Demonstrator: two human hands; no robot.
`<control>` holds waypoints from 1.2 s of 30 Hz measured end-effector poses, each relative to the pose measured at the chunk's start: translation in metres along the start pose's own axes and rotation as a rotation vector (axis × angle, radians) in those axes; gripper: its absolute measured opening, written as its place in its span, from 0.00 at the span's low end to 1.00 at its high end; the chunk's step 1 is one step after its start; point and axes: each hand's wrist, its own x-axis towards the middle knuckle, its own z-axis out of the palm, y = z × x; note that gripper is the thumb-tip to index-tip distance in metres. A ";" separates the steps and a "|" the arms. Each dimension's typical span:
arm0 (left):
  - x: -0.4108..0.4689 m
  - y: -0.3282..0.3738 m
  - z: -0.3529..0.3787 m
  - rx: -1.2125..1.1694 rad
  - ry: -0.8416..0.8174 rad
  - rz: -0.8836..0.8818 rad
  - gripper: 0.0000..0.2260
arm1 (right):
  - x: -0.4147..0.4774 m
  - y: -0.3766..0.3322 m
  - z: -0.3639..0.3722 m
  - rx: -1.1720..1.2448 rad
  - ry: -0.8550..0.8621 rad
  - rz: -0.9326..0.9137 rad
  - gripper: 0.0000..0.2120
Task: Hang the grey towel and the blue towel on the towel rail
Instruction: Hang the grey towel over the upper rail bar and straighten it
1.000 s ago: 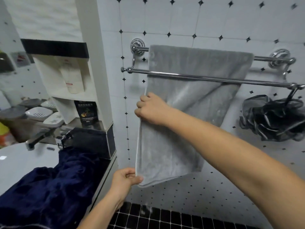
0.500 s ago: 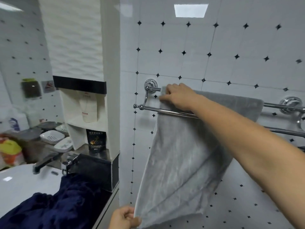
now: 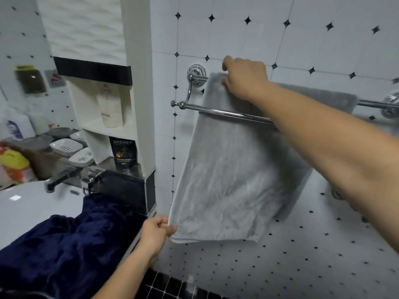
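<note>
The grey towel [image 3: 226,175] hangs over the back bar of the chrome double towel rail [image 3: 216,112] on the tiled wall and drops behind the front bar. My right hand [image 3: 244,77] grips the towel's top left edge at the back bar. My left hand [image 3: 157,230] pinches the towel's lower left corner and holds it out to the left. The blue towel [image 3: 64,249], dark navy, lies bunched on the sink counter at the lower left, touched by neither hand.
A white sink [image 3: 28,210] with a chrome tap [image 3: 60,178] sits at the left. Soap dishes [image 3: 67,147], bottles and a dark pouch [image 3: 123,154] stand on shelves of a white column [image 3: 138,61] between sink and rail.
My right hand has moved up from the towel's left edge to its top at the back bar. My left hand keeps the lower corner. The view has tilted up.
</note>
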 end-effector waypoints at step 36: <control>0.048 0.292 0.062 0.285 0.368 0.990 0.08 | -0.150 0.241 -0.041 0.425 -0.126 0.641 0.12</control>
